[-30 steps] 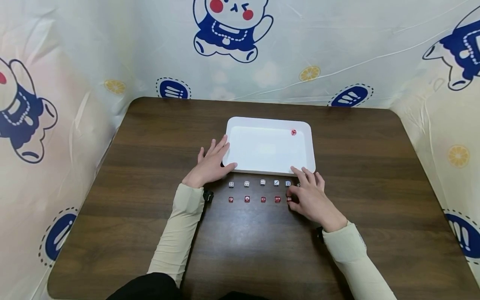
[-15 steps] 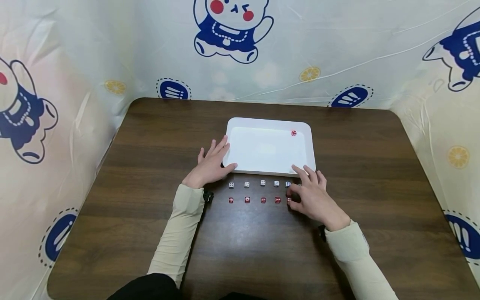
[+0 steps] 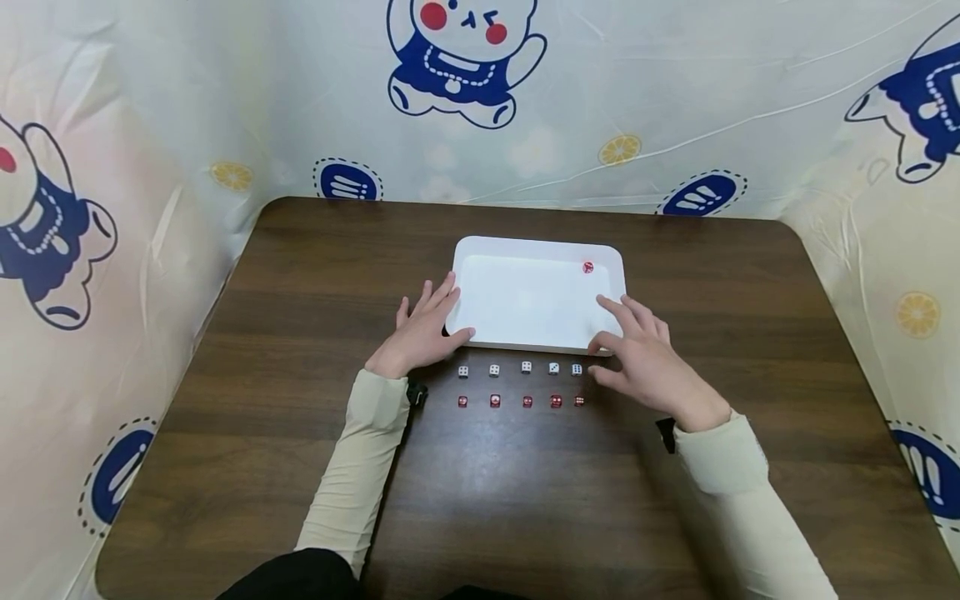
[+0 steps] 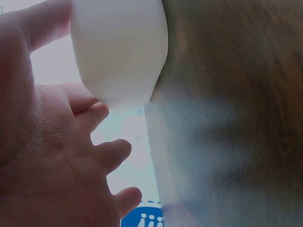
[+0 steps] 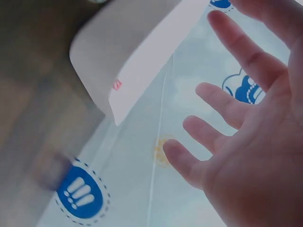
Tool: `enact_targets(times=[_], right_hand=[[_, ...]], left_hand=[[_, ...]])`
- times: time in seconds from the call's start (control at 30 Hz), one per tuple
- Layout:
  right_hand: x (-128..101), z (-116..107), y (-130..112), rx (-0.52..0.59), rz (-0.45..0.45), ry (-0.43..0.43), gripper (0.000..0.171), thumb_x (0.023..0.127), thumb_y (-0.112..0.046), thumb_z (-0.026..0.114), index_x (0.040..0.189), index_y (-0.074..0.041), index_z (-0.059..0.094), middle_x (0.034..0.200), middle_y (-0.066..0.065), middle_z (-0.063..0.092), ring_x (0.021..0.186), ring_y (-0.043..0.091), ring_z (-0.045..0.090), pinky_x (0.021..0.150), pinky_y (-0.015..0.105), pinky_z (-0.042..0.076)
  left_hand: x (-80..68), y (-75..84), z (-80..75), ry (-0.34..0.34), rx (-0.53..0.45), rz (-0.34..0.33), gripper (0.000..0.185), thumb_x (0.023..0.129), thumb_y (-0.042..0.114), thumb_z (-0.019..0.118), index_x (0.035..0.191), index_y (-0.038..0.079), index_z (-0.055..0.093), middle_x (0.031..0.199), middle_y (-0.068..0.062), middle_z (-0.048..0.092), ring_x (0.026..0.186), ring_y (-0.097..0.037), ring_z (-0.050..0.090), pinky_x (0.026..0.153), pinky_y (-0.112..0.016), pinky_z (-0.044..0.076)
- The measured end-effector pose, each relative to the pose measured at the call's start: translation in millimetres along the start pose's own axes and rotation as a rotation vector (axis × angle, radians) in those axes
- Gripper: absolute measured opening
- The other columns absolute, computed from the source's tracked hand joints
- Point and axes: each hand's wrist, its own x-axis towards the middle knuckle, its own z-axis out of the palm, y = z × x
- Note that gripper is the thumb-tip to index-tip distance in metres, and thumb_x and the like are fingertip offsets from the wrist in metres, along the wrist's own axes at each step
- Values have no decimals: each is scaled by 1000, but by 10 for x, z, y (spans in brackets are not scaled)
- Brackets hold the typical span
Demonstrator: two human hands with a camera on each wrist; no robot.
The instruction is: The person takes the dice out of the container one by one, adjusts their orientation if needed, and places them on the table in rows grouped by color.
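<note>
left hand (image 3: 422,327): flat on tabletop (image 3: 300,350), fingers straight, thumb tip touching near-left corner of white tray (image 3: 525,250). Grip released, nothing held; looks like it's bracing the tray.
right hand (image 3: 647,360): over tray's near-right corner, fingers spread & near straight, tips above the near rim. Grip released, holds nothing; wrist view shows bare palm (image 5: 255,156), no die in it.
tray: middle of tabletop, a bit toward far edge; small red mark (image 3: 588,267) at its far-right corner. Can't tell if sticker or print.
white dice (image 3: 527,367): row of 5 just in front of tray's near edge, apart from each other, not touching tray.
red dice (image 3: 527,401): row of 5 right behind them toward the person, same spacing. Rightmost red die (image 3: 579,401) and rightmost white die (image 3: 576,368) sit nearest the right hand, just left of it.
doing it well (judgement): take one die at a time w/ thumb + forefinger, come down from above so neighbours aren't knocked. Keep left hand on tray corner so tray doesn't slide. Set die down low inside the rim, don't drop it; it'd bounce or roll.
risk: sleeve or heel of right hand sweeping the rows when reaching across.
</note>
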Motion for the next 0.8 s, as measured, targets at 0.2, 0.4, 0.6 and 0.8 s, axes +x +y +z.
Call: enact_targets(times=[0.2,0.4,0.6,0.8], right_hand=[[120,-248,84,-60,11,-4,17,84,-20,71,98,-10,69,156,21,25,143,48,14,105,67,17],[281,-468,147,-104,44,-17,20,84,-20,72,100,-8,69,157,20,23,144,46,11,106,67,18],[472,-585,227,-103,67,-7,22,86,-19,69,104,-7,69,157,21,23,143,47,12,105,67,19],[699,-588,323,-82,127,-21,23,88,-19,65,106,-6,68,156,22,24,142,47,14,106,67,19]], left_hand=[[-8,-4,0,6,1,3,78,95,52,50,155,13,20,164,6,-4,152,-30,-4,115,-63,-2],[-13,-11,0,-4,-5,8,78,95,51,50,155,13,18,164,7,-5,152,-31,-5,114,-64,-4],[-13,-10,0,-1,-11,12,78,95,51,51,155,13,19,164,7,-5,152,-31,-5,115,-63,-4],[-5,-18,10,-1,-3,7,79,94,52,51,155,14,19,164,7,-5,152,-30,-5,115,-62,-3]])
